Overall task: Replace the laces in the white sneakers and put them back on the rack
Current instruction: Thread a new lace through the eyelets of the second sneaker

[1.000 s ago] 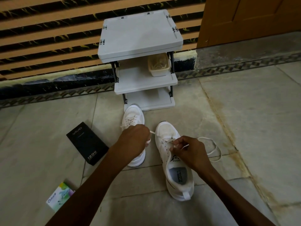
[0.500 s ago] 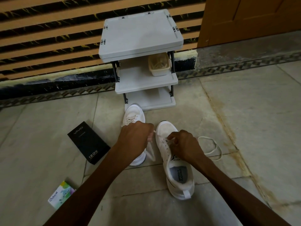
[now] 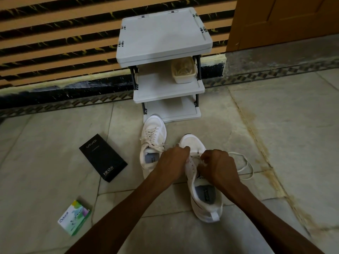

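Two white sneakers lie on the tiled floor in front of a white three-tier rack (image 3: 165, 32). The left sneaker (image 3: 153, 143) is laced, its lace ends loose. My hands work over the front of the right sneaker (image 3: 203, 197). My left hand (image 3: 174, 160) grips the sneaker's left side near the toe, fingers curled. Fingers of my right hand (image 3: 217, 167) pinch the white lace (image 3: 245, 165) at the eyelets; the lace's free length loops on the floor to the right.
A beige tub (image 3: 183, 72) of laces sits on the rack's middle shelf. A black phone box (image 3: 102, 160) and a small green box (image 3: 74, 217) lie on the floor to the left. A striped wall and a wooden door (image 3: 286, 21) stand behind.
My left hand has moved right from over the left sneaker to the right sneaker's toe side. My right hand has shifted slightly forward over the eyelets, and the lace loop has been drawn shorter.
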`<act>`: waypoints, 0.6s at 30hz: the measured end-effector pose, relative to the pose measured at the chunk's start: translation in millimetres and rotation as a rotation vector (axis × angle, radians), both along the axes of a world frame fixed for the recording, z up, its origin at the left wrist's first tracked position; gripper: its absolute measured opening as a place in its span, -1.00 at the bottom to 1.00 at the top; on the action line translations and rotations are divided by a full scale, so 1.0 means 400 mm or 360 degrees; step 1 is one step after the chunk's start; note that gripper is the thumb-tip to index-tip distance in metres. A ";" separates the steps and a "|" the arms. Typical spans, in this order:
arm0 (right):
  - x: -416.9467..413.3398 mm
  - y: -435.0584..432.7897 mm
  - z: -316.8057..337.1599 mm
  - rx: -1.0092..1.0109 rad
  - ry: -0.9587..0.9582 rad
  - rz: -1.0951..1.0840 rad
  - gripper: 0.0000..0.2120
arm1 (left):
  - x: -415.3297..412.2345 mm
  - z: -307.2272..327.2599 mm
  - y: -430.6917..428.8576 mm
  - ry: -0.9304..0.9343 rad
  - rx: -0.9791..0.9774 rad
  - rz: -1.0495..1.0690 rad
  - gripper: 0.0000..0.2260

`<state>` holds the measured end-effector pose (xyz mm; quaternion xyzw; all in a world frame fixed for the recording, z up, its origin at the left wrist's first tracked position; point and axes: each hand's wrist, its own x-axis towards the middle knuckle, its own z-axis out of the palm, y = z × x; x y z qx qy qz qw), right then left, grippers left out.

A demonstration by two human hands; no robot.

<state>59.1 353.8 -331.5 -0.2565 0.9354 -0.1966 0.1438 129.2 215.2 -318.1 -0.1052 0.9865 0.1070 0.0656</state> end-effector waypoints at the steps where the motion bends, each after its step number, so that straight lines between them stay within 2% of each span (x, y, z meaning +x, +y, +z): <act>1: 0.001 -0.001 0.001 0.0021 0.0027 0.0010 -0.74 | -0.003 0.000 0.000 0.0000 -0.0030 0.0007 -0.89; 4: 0.002 -0.004 -0.003 0.0028 0.0045 -0.0001 -0.83 | -0.006 -0.005 -0.010 0.0035 -0.0119 0.0065 -0.85; 9: -0.011 0.029 -0.019 -0.0223 -0.0044 -0.0172 -0.87 | -0.002 -0.011 -0.006 0.0089 -0.0210 0.0131 -0.86; 13: -0.029 0.054 -0.008 -0.0311 -0.0198 -0.0255 -0.91 | 0.008 -0.007 -0.009 0.0149 -0.0135 0.0208 -0.74; 16: -0.044 0.069 -0.014 -0.0359 -0.0429 -0.0267 -0.91 | 0.008 0.003 -0.017 0.0409 0.0409 0.0485 -0.89; 18: -0.052 0.073 -0.027 -0.0494 -0.0645 -0.0352 -0.92 | -0.001 0.007 -0.013 0.0473 0.0776 0.0642 -0.90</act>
